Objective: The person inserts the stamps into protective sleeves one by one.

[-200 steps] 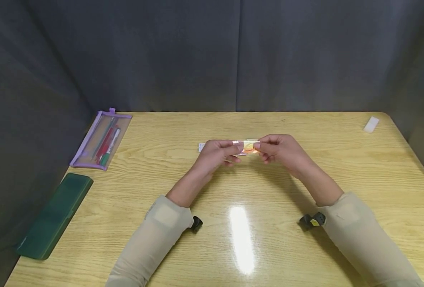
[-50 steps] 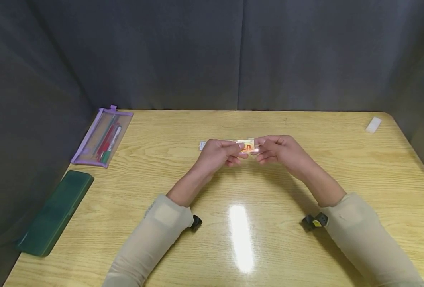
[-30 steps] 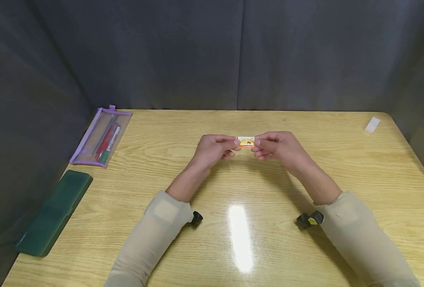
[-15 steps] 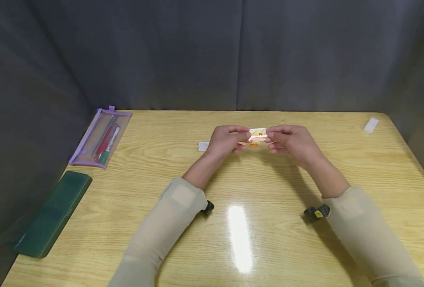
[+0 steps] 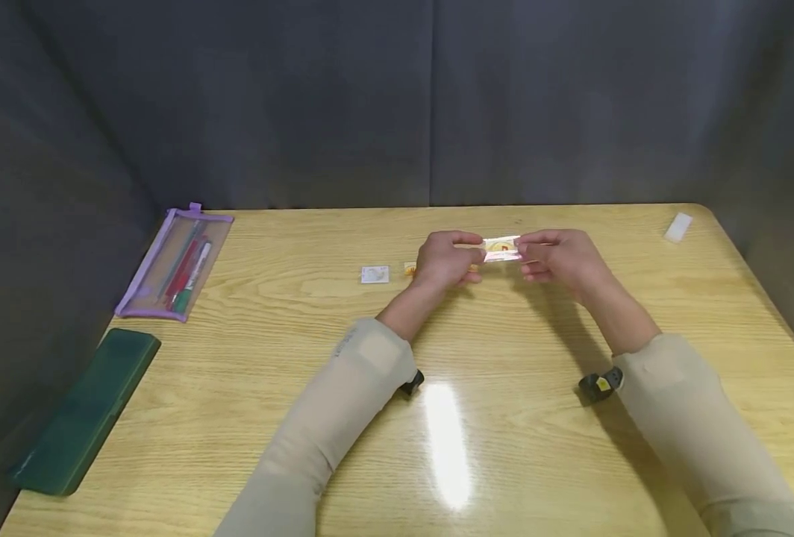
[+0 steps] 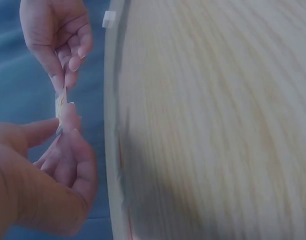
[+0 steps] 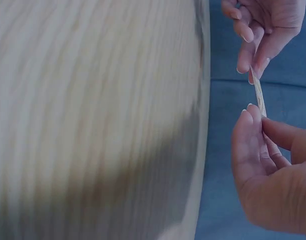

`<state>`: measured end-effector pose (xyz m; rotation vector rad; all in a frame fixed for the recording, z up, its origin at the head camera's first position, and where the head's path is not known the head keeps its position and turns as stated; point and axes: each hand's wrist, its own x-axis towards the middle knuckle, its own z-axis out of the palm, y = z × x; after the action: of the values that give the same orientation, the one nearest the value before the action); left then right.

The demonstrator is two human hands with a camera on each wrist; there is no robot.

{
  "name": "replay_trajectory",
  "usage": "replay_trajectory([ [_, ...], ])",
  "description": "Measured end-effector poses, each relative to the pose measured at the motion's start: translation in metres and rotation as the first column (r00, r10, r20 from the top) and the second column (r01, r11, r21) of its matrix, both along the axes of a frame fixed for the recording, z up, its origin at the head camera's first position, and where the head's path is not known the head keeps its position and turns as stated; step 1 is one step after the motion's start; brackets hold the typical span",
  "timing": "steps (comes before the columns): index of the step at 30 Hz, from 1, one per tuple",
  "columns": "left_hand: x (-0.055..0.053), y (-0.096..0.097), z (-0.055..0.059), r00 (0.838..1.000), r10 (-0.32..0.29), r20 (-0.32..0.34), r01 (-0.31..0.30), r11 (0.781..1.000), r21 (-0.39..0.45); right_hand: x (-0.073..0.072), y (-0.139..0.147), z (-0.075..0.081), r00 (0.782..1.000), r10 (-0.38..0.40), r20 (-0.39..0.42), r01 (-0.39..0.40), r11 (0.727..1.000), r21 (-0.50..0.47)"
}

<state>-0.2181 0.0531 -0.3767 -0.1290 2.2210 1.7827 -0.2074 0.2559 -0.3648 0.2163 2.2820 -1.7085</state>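
Note:
Both hands hold up one small flat piece [image 5: 501,248], thin and stiff-looking like a card, with a glossy white and yellow face. My left hand [image 5: 442,261] pinches its left end between thumb and fingers. The right end is pinched by my right hand [image 5: 563,258]. Seen edge-on in the right wrist view, the card-like piece [image 7: 259,95] is a thin strip spanning the two hands. On the table, left of the left hand, lies a white card-like piece [image 5: 374,274] with grey print. A yellow-orange piece [image 5: 410,268] is partly hidden behind that hand.
A purple-edged mesh pouch [image 5: 172,265] with pens inside lies at the far left of the wooden table [image 5: 289,358]. Nearer stands a dark green pencil case [image 5: 88,410]. A small white block [image 5: 678,227] sits near the back right corner, before a dark curtain [image 5: 303,104].
Both hands have moved right and slightly farther away, carrying the glossy piece between them. The white piece and part of the yellow-orange one on the table have come into view on the left.

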Motion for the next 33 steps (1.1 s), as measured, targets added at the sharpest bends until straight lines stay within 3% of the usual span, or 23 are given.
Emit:
replay_trajectory([
  [9,-0.002,0.004,-0.007,0.994,-0.088,0.068,0.09,0.996,-0.019,-0.013,0.006,-0.012,0.995,0.024,0.092,-0.023,1.0,-0.012],
  [15,-0.002,0.006,-0.009,0.977,-0.161,0.138,0.163,0.987,-0.004,-0.017,0.007,-0.019,0.99,0.067,0.122,-0.073,0.997,0.041],
  [27,0.001,0.008,-0.007,0.977,-0.139,0.163,0.143,0.99,-0.015,-0.017,0.011,-0.02,0.992,0.097,0.086,-0.11,0.98,0.167],
  [33,0.001,0.005,-0.008,0.98,-0.14,0.144,0.144,0.989,-0.017,-0.017,0.01,-0.018,0.993,0.11,0.041,-0.118,0.939,0.324],
])
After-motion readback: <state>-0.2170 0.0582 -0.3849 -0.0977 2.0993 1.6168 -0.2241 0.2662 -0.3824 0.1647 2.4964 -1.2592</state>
